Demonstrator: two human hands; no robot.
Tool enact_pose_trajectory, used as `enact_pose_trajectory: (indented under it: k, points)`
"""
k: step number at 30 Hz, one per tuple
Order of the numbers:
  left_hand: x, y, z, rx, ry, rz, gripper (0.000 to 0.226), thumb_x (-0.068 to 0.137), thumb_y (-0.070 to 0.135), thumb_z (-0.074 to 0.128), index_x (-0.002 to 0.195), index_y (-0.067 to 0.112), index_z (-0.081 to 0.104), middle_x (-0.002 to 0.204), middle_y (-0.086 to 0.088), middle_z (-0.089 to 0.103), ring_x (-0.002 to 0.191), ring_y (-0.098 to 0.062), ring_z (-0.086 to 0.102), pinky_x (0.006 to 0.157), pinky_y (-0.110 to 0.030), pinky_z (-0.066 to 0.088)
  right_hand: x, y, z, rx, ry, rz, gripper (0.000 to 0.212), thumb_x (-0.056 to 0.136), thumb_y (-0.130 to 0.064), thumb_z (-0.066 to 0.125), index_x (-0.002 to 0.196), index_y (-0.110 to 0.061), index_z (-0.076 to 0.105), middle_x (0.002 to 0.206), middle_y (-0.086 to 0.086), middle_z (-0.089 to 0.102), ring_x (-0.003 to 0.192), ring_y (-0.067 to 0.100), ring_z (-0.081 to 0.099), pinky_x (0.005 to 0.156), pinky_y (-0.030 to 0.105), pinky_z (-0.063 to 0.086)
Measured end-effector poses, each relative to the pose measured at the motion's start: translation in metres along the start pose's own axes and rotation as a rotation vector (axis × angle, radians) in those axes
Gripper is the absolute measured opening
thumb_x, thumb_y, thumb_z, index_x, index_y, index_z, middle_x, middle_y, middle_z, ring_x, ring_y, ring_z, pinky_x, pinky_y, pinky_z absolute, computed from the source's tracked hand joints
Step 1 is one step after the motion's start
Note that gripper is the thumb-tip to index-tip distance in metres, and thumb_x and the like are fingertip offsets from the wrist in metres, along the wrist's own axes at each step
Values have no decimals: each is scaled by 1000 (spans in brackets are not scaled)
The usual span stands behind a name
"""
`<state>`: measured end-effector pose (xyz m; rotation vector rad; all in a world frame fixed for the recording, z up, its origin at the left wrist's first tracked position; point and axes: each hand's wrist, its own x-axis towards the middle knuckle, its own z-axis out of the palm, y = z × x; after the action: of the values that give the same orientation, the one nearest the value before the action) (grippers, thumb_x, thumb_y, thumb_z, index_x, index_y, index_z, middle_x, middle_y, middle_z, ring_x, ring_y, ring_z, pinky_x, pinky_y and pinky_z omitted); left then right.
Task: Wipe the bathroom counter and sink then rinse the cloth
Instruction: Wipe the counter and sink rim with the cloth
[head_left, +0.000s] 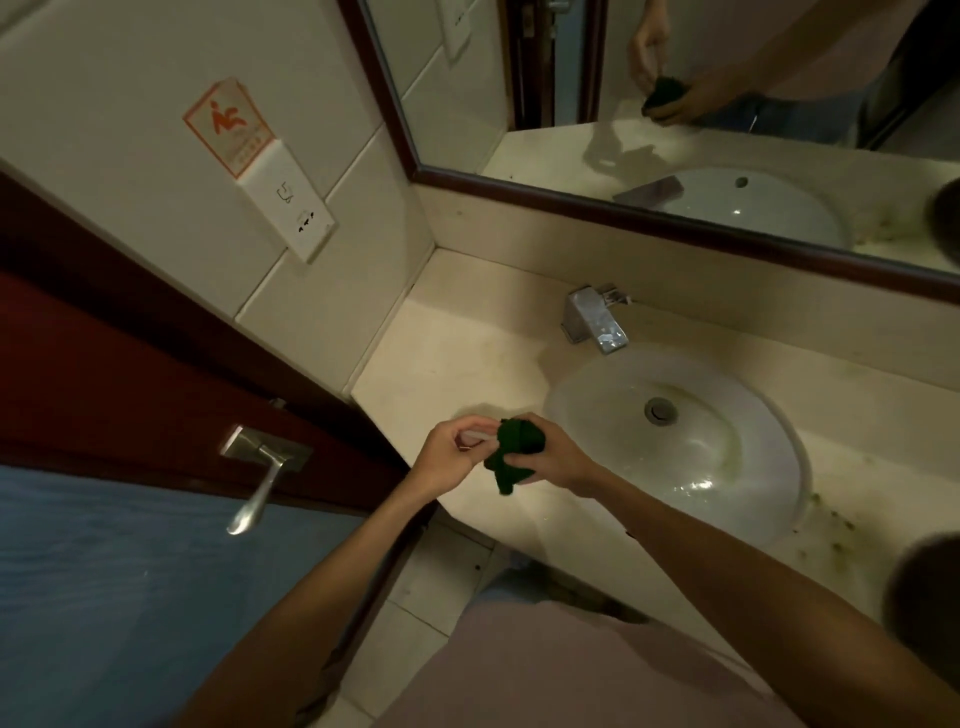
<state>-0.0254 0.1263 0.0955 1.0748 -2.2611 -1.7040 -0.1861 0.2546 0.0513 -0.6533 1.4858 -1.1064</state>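
Observation:
A dark green cloth (514, 452) is bunched up above the front left corner of the beige counter (441, 358). My right hand (553, 457) grips the bunched cloth from the right. My left hand (451, 454) is just left of it, fingers curled, pinching at the cloth's edge and something pale that I cannot make out. The white oval sink (727, 467) lies right of my hands, with a metal drain (660, 410) and a chrome faucet (597, 322) behind it. No water is running.
Greenish grime spots the counter (841, 525) right of the sink. A framed mirror (675, 130) hangs behind. On the left are a tiled wall with an outlet panel (291, 208) and a door with a metal lever handle (260, 483).

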Motion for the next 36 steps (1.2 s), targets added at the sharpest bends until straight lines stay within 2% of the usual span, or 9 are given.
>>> enact_pose_trajectory:
  k: [5,8,11,16,19,22,27,31,36]
  points:
    - [-8,-35,-17,208,175,-183,18,91,19,70,109,15,72,99,-1,70,99,-20,67,84,-25,51,2,8,-17,10,25,243,52,81,5,77,120,-24,59,115,9,64,100,30,67,83,56,62]
    - [2,-58,-34,358,128,-285,26,91,20,69,116,13,67,112,-6,69,101,-23,67,88,-31,53,22,-15,-22,261,-69,425,50,87,-20,81,130,-22,55,130,11,61,113,30,65,92,49,60]
    - [18,-74,-53,454,89,-310,43,92,21,68,132,10,58,135,-8,60,118,-25,59,103,-33,48,60,-35,-14,347,-19,417,43,98,-50,61,127,-19,57,123,17,69,109,33,72,97,50,57]
    - [63,-95,-86,628,18,-422,110,79,36,81,160,13,10,163,-7,21,148,-25,25,121,-39,26,136,-36,36,-362,324,-44,33,96,-33,66,124,-15,66,122,13,66,104,26,64,92,40,53]
    - [79,-102,-103,702,-54,-478,145,61,42,91,157,5,-12,166,-8,-3,153,-26,4,124,-39,16,172,-20,79,-783,318,-186,47,91,-26,70,136,-15,57,145,13,45,123,32,49,105,43,45]
    - [86,-111,-113,818,-74,-435,152,55,44,93,155,3,-14,164,-10,-4,153,-28,2,123,-39,21,206,-6,112,-1100,180,-369,53,88,-17,70,139,-17,54,154,15,37,129,38,49,102,49,49]
    - [83,-127,-125,813,-118,-458,157,57,58,89,154,4,-22,165,-9,-19,154,-24,-10,125,-41,13,254,9,134,-1215,-58,-509,69,95,-1,61,158,-7,33,166,15,27,153,41,24,120,53,29]
    - [85,-137,-122,877,-139,-513,159,54,74,81,154,8,-23,164,-8,-24,153,-23,-16,125,-41,9,271,8,116,-1205,9,-444,65,102,-7,50,161,-11,24,171,8,17,157,33,14,124,48,24]
    - [84,-131,-121,909,-122,-541,156,53,75,80,156,11,-18,165,-8,-20,154,-23,-11,123,-42,14,245,13,83,-1180,139,-350,63,99,0,52,158,-5,31,168,10,23,154,34,23,120,50,31]
